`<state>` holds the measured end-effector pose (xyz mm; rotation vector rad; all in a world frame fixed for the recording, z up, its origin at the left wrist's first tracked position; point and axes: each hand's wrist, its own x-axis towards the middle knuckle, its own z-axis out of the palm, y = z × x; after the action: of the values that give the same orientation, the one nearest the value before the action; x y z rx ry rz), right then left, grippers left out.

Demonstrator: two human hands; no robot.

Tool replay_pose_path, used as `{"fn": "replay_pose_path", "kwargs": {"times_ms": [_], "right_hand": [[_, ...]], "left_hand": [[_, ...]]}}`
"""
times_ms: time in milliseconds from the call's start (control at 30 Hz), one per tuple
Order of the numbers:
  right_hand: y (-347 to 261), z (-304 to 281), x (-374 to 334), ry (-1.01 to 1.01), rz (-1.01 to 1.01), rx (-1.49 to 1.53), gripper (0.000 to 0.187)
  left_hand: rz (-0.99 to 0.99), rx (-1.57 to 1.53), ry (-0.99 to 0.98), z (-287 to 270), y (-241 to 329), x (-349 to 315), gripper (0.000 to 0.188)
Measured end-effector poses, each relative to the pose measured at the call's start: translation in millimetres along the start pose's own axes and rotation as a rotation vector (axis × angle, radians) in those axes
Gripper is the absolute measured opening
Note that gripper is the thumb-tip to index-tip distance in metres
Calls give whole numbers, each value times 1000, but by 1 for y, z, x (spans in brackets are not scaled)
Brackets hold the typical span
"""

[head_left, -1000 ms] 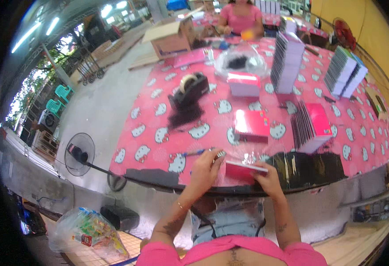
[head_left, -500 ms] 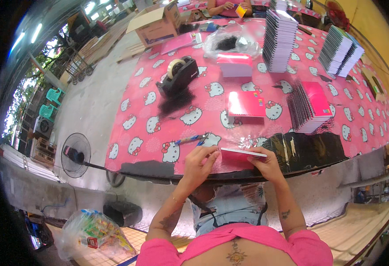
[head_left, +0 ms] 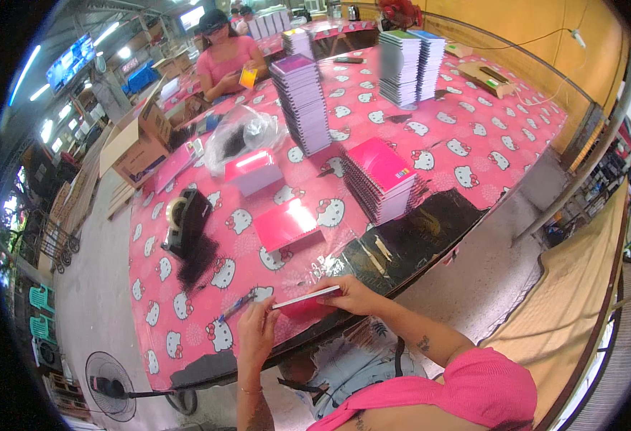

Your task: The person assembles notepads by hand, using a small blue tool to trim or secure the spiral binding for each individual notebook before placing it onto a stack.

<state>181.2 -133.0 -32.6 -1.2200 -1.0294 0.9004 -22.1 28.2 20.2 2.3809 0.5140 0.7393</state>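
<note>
Over the table's near edge, a pink-covered notebook [head_left: 305, 304] is held almost edge-on, its white page edge facing up. My right hand [head_left: 353, 296] grips its right end between thumb and fingers. At the opposite end, the fingers of my left hand [head_left: 256, 332] close on the notebook's corner. A blue pen [head_left: 238, 304] lies on the table just beyond my left hand. Past the notebook, a glossy pink notebook [head_left: 285, 225] lies flat. To its right stands a stack of spiral-bound pink notebooks [head_left: 380, 179].
A black tape dispenser [head_left: 187, 224] stands left. Farther back are a pink-topped stack [head_left: 253, 172], a clear plastic bag [head_left: 240, 136], a tall notebook stack [head_left: 301, 108] and more stacks [head_left: 400, 72]. A cardboard box [head_left: 136, 147] sits far left. Across the table, a person [head_left: 229, 61] holds something yellow.
My view has swung right and tilted, so the table appears rotated and more of its far side shows. Both hands stay at the notebook's ends.
</note>
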Motion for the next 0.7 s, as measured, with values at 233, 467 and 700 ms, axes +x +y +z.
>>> {"fn": "replay_pose_path", "kwargs": {"times_ms": [233, 467, 700], "right_hand": [[1, 0, 1, -6, -107, -40, 26], [7, -1, 2, 30, 25, -113, 24], [15, -4, 0, 25, 22, -45, 24]], "left_hand": [[33, 34, -194, -13, -9, 8, 24], [143, 92, -200, -15, 0, 13, 30], [210, 158, -177, -12, 6, 18, 27]]}}
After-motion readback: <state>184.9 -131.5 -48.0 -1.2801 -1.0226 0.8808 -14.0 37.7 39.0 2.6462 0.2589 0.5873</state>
